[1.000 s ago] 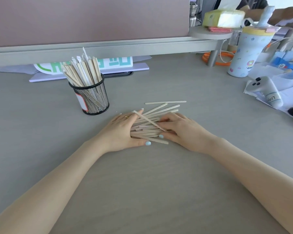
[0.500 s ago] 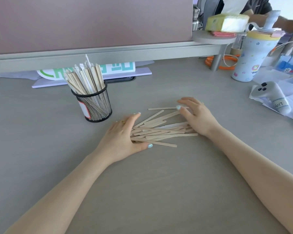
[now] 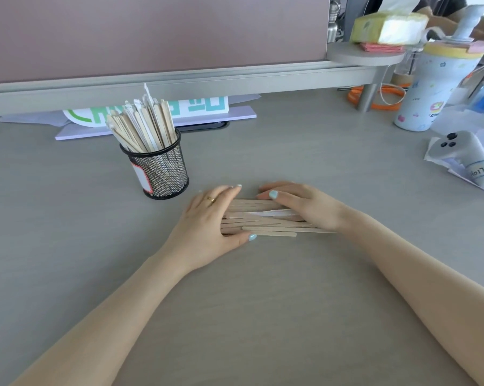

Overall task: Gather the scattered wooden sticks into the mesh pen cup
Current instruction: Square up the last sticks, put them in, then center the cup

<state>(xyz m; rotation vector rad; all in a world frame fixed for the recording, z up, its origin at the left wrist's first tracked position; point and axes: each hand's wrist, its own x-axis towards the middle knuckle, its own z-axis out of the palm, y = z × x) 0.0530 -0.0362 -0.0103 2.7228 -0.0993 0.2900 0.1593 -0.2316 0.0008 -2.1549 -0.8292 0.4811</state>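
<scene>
Several loose wooden sticks (image 3: 263, 218) lie flat on the grey desk (image 3: 235, 316), bunched nearly parallel between the left hand (image 3: 207, 224) and right hand (image 3: 302, 204). Both palms press against the bundle's ends, fingers spread, gripping nothing. Far-left stands the mesh pen cup (image 3: 160, 171), full of sticks.

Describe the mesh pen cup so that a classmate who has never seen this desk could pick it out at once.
Start at the pink partition along the back of the grey desk. In front of it, left of both hands, stands the mesh pen cup. It alone is black wire mesh, with a red-edged white label and upright wooden sticks.
</scene>
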